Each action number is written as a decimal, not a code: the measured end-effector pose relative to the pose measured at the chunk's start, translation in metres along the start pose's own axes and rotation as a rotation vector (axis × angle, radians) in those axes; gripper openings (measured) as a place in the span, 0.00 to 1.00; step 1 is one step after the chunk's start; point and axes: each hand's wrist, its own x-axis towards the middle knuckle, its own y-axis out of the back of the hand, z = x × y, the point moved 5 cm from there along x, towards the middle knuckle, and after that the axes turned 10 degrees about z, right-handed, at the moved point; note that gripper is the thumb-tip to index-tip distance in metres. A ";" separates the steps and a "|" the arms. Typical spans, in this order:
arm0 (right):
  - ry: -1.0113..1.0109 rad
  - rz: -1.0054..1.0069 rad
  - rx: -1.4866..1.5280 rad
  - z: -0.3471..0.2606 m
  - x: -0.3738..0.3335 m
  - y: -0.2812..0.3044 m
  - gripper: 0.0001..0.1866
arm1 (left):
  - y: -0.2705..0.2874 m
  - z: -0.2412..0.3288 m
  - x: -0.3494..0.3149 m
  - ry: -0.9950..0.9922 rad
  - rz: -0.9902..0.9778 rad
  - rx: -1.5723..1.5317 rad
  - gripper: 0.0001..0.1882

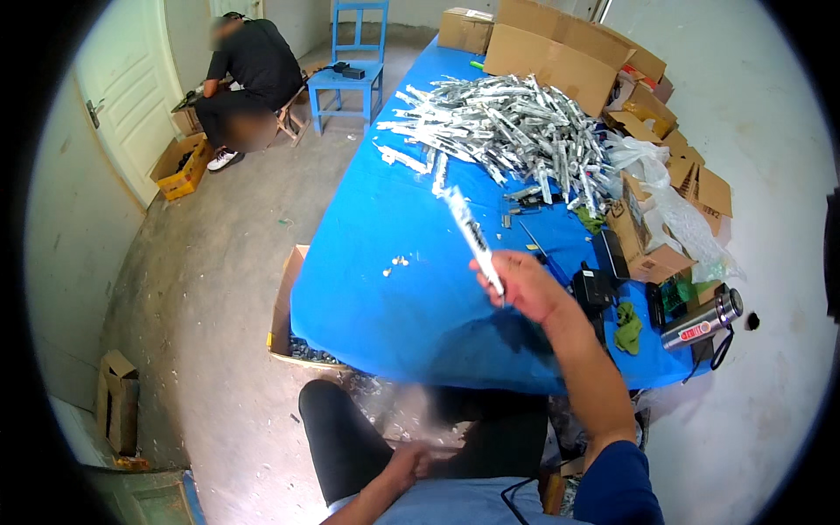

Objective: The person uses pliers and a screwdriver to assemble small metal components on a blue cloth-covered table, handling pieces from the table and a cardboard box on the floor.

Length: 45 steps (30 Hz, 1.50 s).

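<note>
Head view: the right hand (518, 284) is raised over the near part of a blue counter (359, 262), its thumb and fingers pinching the lower end of a slim wrapped packet (472, 234) that slants up and to the left. The left hand (409, 464) is low at the lap, between the thighs; whether its fingers are spread or pressed together, I cannot tell. Beyond the held packet, a broad heap of similar packets (516, 122) rests on the counter in front of a large cardboard box (556, 61). Right of the right hand are a black boxy device (593, 289), a crumpled green cloth (627, 329) and a steel flask (704, 319). Off the counter's left side, a blue chair (354, 77) stands near a seated co-worker (262, 66).
</note>
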 end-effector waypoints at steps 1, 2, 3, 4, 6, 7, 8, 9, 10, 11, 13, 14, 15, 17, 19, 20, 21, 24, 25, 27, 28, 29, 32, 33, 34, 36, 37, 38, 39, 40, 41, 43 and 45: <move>0.002 -0.038 0.041 0.009 -0.021 -0.012 0.18 | -0.001 0.000 -0.002 -0.028 -0.016 0.008 0.14; 0.004 -0.075 0.081 0.017 -0.042 -0.022 0.18 | -0.003 0.000 -0.002 -0.046 -0.022 0.017 0.14; 0.017 -0.083 0.092 0.028 -0.061 -0.029 0.19 | -0.003 -0.003 -0.003 -0.056 -0.022 0.025 0.15; 0.037 -0.112 0.106 0.038 -0.080 -0.036 0.19 | -0.005 -0.007 -0.006 -0.063 -0.023 0.031 0.16; -0.001 -0.086 0.103 0.064 -0.118 -0.045 0.19 | -0.011 -0.008 -0.015 -0.121 0.020 0.080 0.17; 0.007 -0.131 0.111 0.078 -0.135 -0.046 0.21 | -0.014 -0.005 -0.019 -0.213 -0.018 0.171 0.15; -0.034 -0.127 0.148 0.096 -0.150 -0.047 0.21 | -0.018 -0.003 -0.025 -0.305 -0.058 0.263 0.14; -0.047 -0.143 0.199 0.110 -0.164 -0.050 0.21 | -0.023 -0.001 -0.034 -0.366 -0.051 0.286 0.14; -0.057 -0.155 0.248 0.123 -0.178 -0.053 0.22 | -0.028 0.001 -0.042 -0.427 -0.048 0.310 0.14; -0.076 -0.164 0.254 0.137 -0.190 -0.054 0.23 | -0.033 0.005 -0.047 -0.540 -0.072 0.422 0.14; -0.090 -0.157 0.312 0.156 -0.209 -0.060 0.24 | -0.035 0.007 -0.057 -0.520 -0.119 0.430 0.16; -0.096 -0.153 0.342 0.164 -0.217 -0.062 0.25 | -0.035 0.007 -0.058 -0.506 -0.108 0.413 0.17; -0.106 -0.157 0.338 0.173 -0.222 -0.063 0.25 | -0.034 0.009 -0.059 -0.502 -0.095 0.393 0.20; -0.122 -0.128 0.274 0.182 -0.228 -0.064 0.25 | -0.037 0.015 -0.062 -0.527 -0.103 0.364 0.23; -0.114 -0.137 0.223 0.189 -0.231 -0.067 0.26 | -0.041 0.021 -0.067 -0.578 -0.132 0.343 0.24; -0.103 -0.160 0.203 0.193 -0.233 -0.069 0.26 | -0.040 0.020 -0.067 -0.555 -0.132 0.328 0.22; -0.095 -0.179 0.184 0.198 -0.235 -0.072 0.26 | -0.041 0.018 -0.067 -0.528 -0.134 0.312 0.21; -0.096 -0.167 0.150 0.211 -0.241 -0.076 0.26 | -0.060 0.017 -0.079 -0.577 -0.134 0.419 0.21; -0.080 -0.171 0.140 0.217 -0.242 -0.074 0.26 | -0.068 0.017 -0.087 -0.616 -0.133 0.476 0.22; -0.050 -0.177 0.122 0.223 -0.243 -0.072 0.25 | -0.073 0.011 -0.092 -0.650 -0.152 0.551 0.24; -0.069 -0.137 0.123 0.222 -0.244 -0.071 0.25 | -0.074 0.009 -0.093 -0.666 -0.161 0.588 0.26; -0.089 -0.097 0.124 0.219 -0.246 -0.070 0.24 | -0.071 0.004 -0.083 -0.755 -0.173 0.619 0.26; -0.128 -0.066 0.112 0.224 -0.250 -0.066 0.23 | -0.070 -0.006 -0.076 -0.859 -0.057 0.785 0.24; -0.132 -0.075 0.105 0.226 -0.249 -0.064 0.22 | -0.072 -0.008 -0.077 -0.865 -0.034 0.824 0.23; -0.133 -0.096 0.056 0.227 -0.249 -0.063 0.22 | -0.074 -0.009 -0.080 -0.871 -0.011 0.862 0.22; -0.135 -0.138 -0.043 0.227 -0.247 -0.057 0.20 | -0.076 -0.010 -0.086 -0.929 0.014 0.916 0.20; -0.103 -0.113 -0.196 0.231 -0.243 -0.047 0.19 | -0.078 -0.010 -0.088 -0.984 0.015 0.930 0.18; -0.071 -0.089 -0.350 0.239 -0.236 -0.034 0.18 | -0.080 -0.009 -0.091 -1.038 0.016 0.943 0.17; -0.040 -0.066 -0.505 0.232 -0.232 -0.031 0.17 | -0.080 -0.009 -0.093 -1.043 0.048 1.001 0.17; 0.004 0.008 -0.400 0.222 -0.232 -0.028 0.16 | -0.080 -0.007 -0.095 -1.048 0.080 1.059 0.17; 0.046 0.082 -0.294 0.211 -0.234 -0.024 0.16 | -0.080 -0.005 -0.097 -1.051 0.112 1.117 0.16; 0.005 0.198 0.016 0.187 -0.238 -0.023 0.15 | -0.082 -0.005 -0.101 -1.085 0.112 1.078 0.16; -0.012 0.229 -0.004 0.182 -0.233 -0.021 0.14 | -0.080 -0.008 -0.100 -1.071 0.118 1.089 0.16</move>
